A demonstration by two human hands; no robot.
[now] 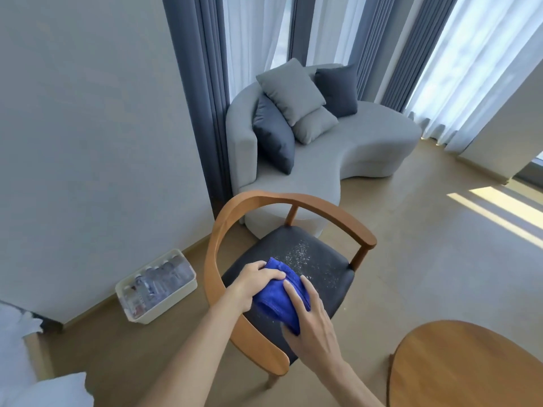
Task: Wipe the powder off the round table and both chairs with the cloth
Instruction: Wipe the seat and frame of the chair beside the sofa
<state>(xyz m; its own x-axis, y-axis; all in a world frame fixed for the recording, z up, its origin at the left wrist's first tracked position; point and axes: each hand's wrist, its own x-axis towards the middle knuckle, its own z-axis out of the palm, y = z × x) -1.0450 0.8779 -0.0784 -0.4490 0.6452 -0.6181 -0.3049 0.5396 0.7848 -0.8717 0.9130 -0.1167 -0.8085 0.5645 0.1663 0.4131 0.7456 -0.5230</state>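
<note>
Here, fuzzy blue cloth (280,295) — powdery, padded chair (323,259)

both hands (258,284) (311,315) hold a blue cloth (277,301) on the powdery chair seat (317,259).
</note>
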